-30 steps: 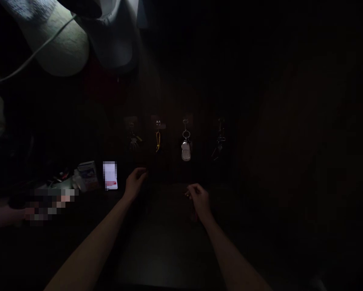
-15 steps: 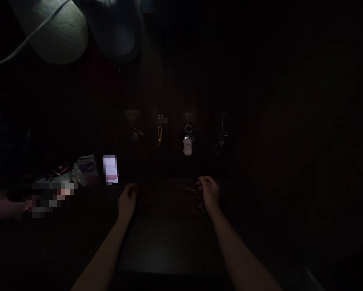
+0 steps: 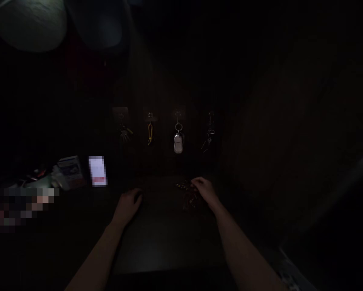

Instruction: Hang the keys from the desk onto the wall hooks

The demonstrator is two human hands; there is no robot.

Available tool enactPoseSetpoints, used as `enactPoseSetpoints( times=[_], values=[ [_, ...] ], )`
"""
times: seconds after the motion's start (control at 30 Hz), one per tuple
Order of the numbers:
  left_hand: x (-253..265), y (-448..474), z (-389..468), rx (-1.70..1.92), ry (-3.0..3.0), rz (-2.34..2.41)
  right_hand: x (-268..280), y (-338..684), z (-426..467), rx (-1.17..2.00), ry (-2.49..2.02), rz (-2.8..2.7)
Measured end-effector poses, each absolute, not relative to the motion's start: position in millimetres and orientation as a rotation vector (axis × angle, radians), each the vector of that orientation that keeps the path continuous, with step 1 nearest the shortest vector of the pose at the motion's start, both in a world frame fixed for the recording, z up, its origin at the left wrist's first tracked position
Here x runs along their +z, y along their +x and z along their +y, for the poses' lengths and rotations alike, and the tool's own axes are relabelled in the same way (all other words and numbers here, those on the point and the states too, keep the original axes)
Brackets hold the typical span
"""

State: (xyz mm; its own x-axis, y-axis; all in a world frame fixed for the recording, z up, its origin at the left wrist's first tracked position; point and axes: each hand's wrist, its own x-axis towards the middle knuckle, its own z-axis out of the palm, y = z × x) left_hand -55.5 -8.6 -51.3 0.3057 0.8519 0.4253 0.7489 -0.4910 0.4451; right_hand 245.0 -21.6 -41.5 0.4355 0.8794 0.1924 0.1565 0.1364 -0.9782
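Observation:
The scene is very dim. My left hand point(image 3: 128, 205) rests on the dark tabletop point(image 3: 157, 242), its thumb apart from the loosely bent fingers and nothing visible in it. To the right, my right hand point(image 3: 205, 189) has its fingertips pinched at the end of a dark strand with yellow spots point(image 3: 181, 185), which lies on the table. Just below that hand is a small reddish tangle, perhaps cord or beads point(image 3: 190, 201); its exact kind is too dark to make out.
Along the back wall hang a key bunch point(image 3: 125, 134), a yellow loop point(image 3: 150, 134), a silver key fob point(image 3: 178, 142) and more keys point(image 3: 209, 141). A lit, blurred-out screen point(image 3: 98, 170) and a box point(image 3: 70, 171) stand left. Caps point(image 3: 32, 28) hang at upper left.
The view has swung right, so wall things sit further left. My left hand has shifted slightly right along the table. Another person's forearm at far left has mostly left view.

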Motion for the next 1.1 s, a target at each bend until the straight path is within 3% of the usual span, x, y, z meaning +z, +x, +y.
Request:
enactPoseSetpoints(
  times=[0.37, 0.53, 0.8, 1.1],
  values=[
    [-44, -51, -18, 0.887, 2.421, 1.603, -40, 243, -55, 0.29, -1.588, -1.988],
    [-44, -51, -21, 0.878, 2.438, 1.642, -42, 234, -60, 0.259, -1.572, -1.899],
    [-45, -54, -19, 1.029, 2.457, 1.594, -20, 212, -59, 0.568, -1.271, -1.631],
    [-47, -39, -23, 1.226, 2.179, 1.217, 8, 156, -48, 0.66, -1.051, -1.566]
  ],
)
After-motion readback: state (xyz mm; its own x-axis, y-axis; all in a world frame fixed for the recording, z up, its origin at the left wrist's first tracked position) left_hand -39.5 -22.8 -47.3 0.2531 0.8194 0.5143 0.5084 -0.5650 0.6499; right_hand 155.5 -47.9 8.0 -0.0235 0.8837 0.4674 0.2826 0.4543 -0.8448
